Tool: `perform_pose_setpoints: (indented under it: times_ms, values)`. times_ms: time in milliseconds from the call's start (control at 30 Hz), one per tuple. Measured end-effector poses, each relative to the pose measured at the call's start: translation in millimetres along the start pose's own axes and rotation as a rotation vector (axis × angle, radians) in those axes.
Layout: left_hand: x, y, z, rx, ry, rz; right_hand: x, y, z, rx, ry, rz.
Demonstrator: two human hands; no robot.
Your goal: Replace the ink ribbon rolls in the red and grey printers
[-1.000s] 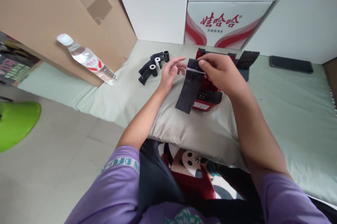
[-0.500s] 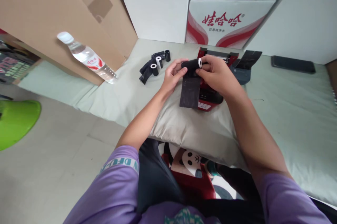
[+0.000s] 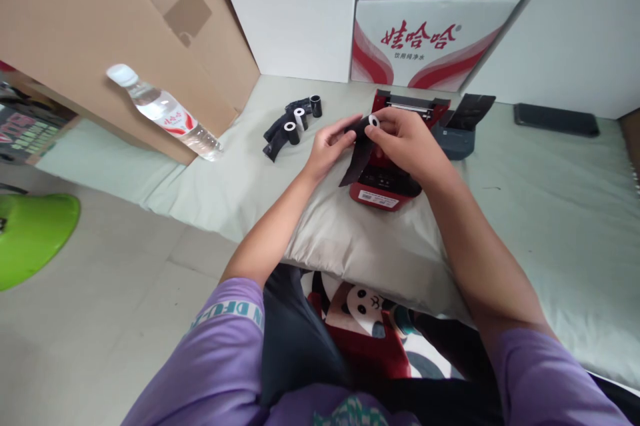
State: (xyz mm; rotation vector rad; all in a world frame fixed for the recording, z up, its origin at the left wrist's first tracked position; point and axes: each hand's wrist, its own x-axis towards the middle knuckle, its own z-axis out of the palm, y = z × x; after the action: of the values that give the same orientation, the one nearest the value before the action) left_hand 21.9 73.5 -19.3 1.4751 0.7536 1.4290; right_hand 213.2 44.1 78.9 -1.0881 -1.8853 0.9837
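A black ribbon roll with a white core end is held between both hands, its loose strip hanging down at a slant. My left hand is closed on the roll's left end, thumb in front and fingers behind. My right hand grips the right end by the white core, with its thumb near the core opening. Below and behind the hands stands a red and black label printer with its top raised; my hands and the strip hide part of it.
Several ribbon rolls with loose tails lie on the cloth-covered surface to the left. A water bottle leans by the cardboard box. Right of the printer are a dark grey device and a black phone. White cartons stand behind.
The roll has turned a little in my hands. Its hanging strip has swung from facing me flat to a slanted angle, uncovering more of the printer's front and label.
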Motion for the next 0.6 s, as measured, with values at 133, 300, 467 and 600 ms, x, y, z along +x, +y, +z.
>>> perform_pose_setpoints:
  times_ms: [133,300,467,600]
  values:
    - [1,2,-1.4,0.015,0.002,-0.037,1,7,2,-0.052,0.026,-0.075]
    - [5,-2,-1.9,0.011,0.035,0.083,1,12,7,-0.056,0.044,-0.065]
    - [1,0,-4.1,-0.006,-0.008,-0.055,0,9,8,-0.196,0.059,-0.119]
    - [-2,1,-7.2,0.026,-0.006,-0.126,-3,6,9,-0.206,0.019,-0.153]
